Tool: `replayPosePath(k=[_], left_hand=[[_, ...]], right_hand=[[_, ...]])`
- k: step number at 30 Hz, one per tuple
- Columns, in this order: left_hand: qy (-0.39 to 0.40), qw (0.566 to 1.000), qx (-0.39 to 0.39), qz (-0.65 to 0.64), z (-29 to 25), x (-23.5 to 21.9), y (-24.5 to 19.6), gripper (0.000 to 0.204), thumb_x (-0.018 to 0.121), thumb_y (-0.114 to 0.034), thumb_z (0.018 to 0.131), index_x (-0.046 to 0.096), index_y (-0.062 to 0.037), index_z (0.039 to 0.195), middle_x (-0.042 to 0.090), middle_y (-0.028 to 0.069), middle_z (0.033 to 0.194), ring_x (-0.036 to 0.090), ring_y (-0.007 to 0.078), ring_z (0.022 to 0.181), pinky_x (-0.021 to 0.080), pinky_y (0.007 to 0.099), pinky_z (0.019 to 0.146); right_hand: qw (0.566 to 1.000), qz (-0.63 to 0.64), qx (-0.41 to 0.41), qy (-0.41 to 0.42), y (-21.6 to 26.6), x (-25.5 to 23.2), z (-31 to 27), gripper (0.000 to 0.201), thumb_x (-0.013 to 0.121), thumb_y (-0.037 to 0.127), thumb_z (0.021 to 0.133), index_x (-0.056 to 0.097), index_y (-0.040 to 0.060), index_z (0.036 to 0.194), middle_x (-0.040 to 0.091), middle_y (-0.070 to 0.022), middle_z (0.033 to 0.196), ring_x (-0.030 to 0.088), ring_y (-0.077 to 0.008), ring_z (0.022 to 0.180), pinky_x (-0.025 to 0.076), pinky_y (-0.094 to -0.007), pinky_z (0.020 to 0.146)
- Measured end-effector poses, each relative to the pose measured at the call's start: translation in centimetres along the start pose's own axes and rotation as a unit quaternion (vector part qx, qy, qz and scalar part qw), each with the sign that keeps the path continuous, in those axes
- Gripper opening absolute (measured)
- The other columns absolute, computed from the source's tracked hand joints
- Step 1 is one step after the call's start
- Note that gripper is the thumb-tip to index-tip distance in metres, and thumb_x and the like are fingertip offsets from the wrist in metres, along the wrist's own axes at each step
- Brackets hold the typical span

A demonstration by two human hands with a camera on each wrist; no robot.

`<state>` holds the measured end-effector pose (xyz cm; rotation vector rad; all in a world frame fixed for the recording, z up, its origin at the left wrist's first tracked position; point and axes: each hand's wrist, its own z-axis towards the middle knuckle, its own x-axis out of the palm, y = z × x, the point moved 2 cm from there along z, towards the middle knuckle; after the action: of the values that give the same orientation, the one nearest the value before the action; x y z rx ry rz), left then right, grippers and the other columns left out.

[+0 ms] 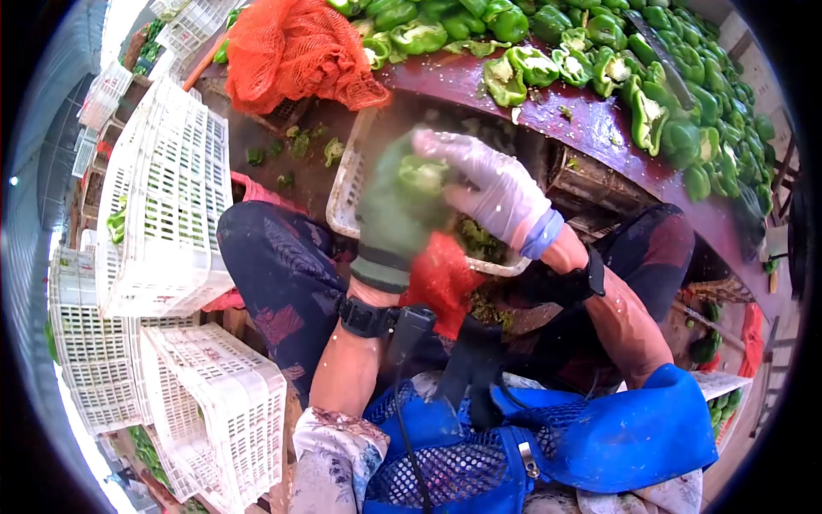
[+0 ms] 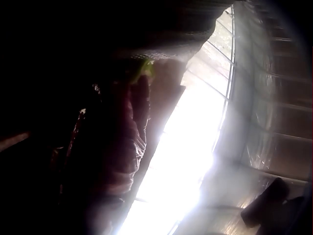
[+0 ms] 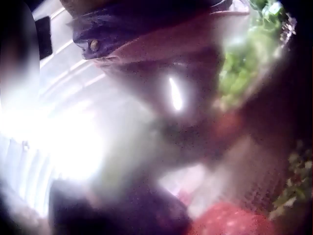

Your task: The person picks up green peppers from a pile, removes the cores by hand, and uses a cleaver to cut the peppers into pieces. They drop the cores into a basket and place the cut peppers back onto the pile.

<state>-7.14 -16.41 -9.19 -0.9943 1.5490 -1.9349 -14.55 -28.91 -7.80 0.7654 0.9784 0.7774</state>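
Note:
In the head view my left hand [image 1: 385, 201], in a green knit glove with a striped cuff, is motion-blurred and holds a cut green bell pepper [image 1: 424, 176]. My right hand [image 1: 492, 184], in a thin whitish glove, has its fingers extended at the pepper's upper and right side. The left wrist view is very dark; in it the right hand [image 2: 134, 142] reaches up to a small green patch of the pepper [image 2: 145, 71]. Below both hands is a white plastic crate [image 1: 344, 193], holding green scraps.
A maroon table [image 1: 565, 120] bears a large heap of green peppers [image 1: 711, 94], cut ones along its edge, and a long knife [image 1: 664, 60]. Orange mesh sacks [image 1: 295, 56] lie at the upper left. White crates [image 1: 163, 206] stand stacked at the left.

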Motion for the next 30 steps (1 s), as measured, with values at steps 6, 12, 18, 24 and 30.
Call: replayPosePath(k=[6,12,18,24,30], left_hand=[[-0.03,0.997,-0.045,-0.056,0.9,-1.1,2.6,0.038,0.042,-0.025,0.1,0.054,-0.0004,0.127,0.064,0.009,0.11,0.065,0.0177,0.095,0.055,0.0299,0.085],[-0.013,0.994,-0.094,0.061,0.1,-1.7,3.1,0.035,0.046,-0.014,0.095,0.055,-0.0023,0.127,0.064,0.0097,0.112,0.063,0.0199,0.098,0.052,0.0301,0.088],[0.095,0.885,0.22,0.399,-0.3,-0.8,0.6,0.047,0.062,0.001,0.08,0.054,0.0006,0.126,0.063,0.0131,0.116,0.062,0.0218,0.107,0.049,0.0311,0.092],[0.077,0.861,0.318,0.39,-0.6,-1.5,1.7,0.039,0.058,-0.008,0.089,0.054,0.0003,0.127,0.063,0.0123,0.116,0.062,0.0211,0.104,0.05,0.0313,0.091],[0.092,0.968,0.04,0.23,-0.6,-1.9,2.6,0.039,0.041,-0.028,0.103,0.053,-0.0006,0.128,0.062,0.0089,0.117,0.062,0.0157,0.099,0.057,0.0323,0.077]], right_hand=[[0.988,-0.124,-0.051,0.078,0.3,0.6,-0.7,0.064,0.069,0.004,0.072,0.055,0.0133,0.134,0.061,-0.0142,0.123,0.06,-0.0331,0.11,0.05,-0.0376,0.092],[0.984,-0.171,0.013,0.042,-0.2,2.9,-1.2,0.041,0.067,0.01,0.072,0.063,0.0064,0.113,0.065,-0.0204,0.095,0.065,-0.0378,0.085,0.052,-0.0436,0.075],[0.979,-0.142,0.121,0.079,0.7,1.3,-0.1,0.031,0.068,0.019,0.07,0.065,0.0033,0.097,0.065,-0.0203,0.08,0.065,-0.0387,0.078,0.052,-0.0443,0.07],[0.985,0.003,0.161,0.058,-0.5,1.2,-0.3,0.038,0.071,0.018,0.071,0.066,0.0036,0.105,0.067,-0.0137,0.08,0.067,-0.0239,0.074,0.053,-0.0364,0.066],[0.902,0.291,0.305,0.089,-0.9,0.1,-0.6,0.039,0.071,0.015,0.082,0.064,0.0044,0.119,0.068,-0.0034,0.093,0.062,-0.011,0.071,0.051,-0.0237,0.056]])
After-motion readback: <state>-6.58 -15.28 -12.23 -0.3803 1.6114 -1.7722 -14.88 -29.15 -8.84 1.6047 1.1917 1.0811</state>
